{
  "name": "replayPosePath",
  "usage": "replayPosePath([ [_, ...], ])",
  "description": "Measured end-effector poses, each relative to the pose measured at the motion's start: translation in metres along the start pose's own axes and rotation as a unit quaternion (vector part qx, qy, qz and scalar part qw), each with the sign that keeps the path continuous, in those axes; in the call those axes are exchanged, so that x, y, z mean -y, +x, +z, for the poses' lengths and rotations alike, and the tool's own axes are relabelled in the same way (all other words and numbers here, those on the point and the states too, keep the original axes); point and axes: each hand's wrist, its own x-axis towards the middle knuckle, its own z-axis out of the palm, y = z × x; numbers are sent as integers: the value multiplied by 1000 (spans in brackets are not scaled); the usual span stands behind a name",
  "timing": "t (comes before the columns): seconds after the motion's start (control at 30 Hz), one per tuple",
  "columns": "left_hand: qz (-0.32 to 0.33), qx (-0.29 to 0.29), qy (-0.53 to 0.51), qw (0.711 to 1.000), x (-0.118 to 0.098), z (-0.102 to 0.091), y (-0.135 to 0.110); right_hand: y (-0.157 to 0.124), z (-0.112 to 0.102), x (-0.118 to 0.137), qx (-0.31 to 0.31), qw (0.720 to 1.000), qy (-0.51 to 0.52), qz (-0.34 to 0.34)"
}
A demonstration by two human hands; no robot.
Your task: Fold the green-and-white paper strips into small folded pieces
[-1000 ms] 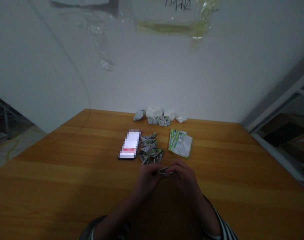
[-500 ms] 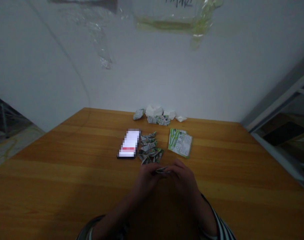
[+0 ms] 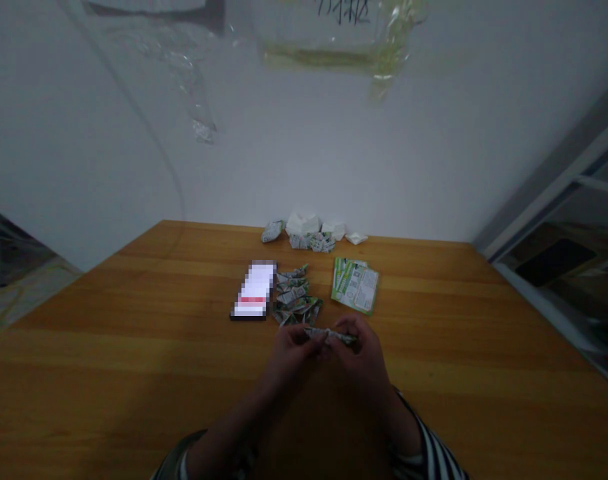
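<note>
Narrow folded strip of green-and-white printed paper (image 3: 318, 331), pinched between left hand (image 3: 287, 352) and right hand (image 3: 365, 350), thumbs and fingers nearly closed on either end; over the near part of the broad orange-brown wooden worktop (image 3: 134, 353), touching or lifted, cannot tell. Beyond the left hand, black-edged rectangular phone (image 3: 255, 287) with a lit, pixelated screen. Beyond the right, overlapping square sheets of green-and-white printed paper (image 3: 361, 287). Just beside the phone, row of small folded printed-paper pieces (image 3: 293, 293). Farther back, white tissue-like wads (image 3: 304, 224) and a crumpled printed scrap (image 3: 273, 231). Likely risks: tearing or crooked creasing from uneven pull; springing open from too loose a pinch; disturbing the nearest folded pieces with a stray knuckle.
</note>
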Motion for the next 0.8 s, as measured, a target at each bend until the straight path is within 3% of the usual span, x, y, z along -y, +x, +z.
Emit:
replayPosePath([
  [0.07, -11, 23, -13, 1000, 1, -4, 2, 1, 0, -1, 30, 1000, 0, -1],
  [0.17, -55, 112, 48, 991, -5, -12, 2, 4, -4, -2, 115, 993, 4, -11],
  [0.27, -53, 131, 78, 987, -11, -15, 0, 6, -7, -5, 149, 988, 27, -18],
  [0.4, -8, 74, 117, 990, -13, -11, 1, 7, -5, -13, 78, 995, 67, -9],
  [0.53, 95, -25, 142, 985, -15, -17, 4, 13, -18, -22, -64, 995, 68, -15],
  [0.63, 117, -55, 151, 980, -17, -24, 6, 21, -36, -24, -165, 985, 25, -42],
  [0.7, 122, -54, 169, 977, -16, -25, 8, 24, -42, -23, -180, 982, 3, -58],
  [0.8, 137, -37, 209, 968, -13, -23, 11, 22, -32, -21, -114, 991, -13, -66],
])
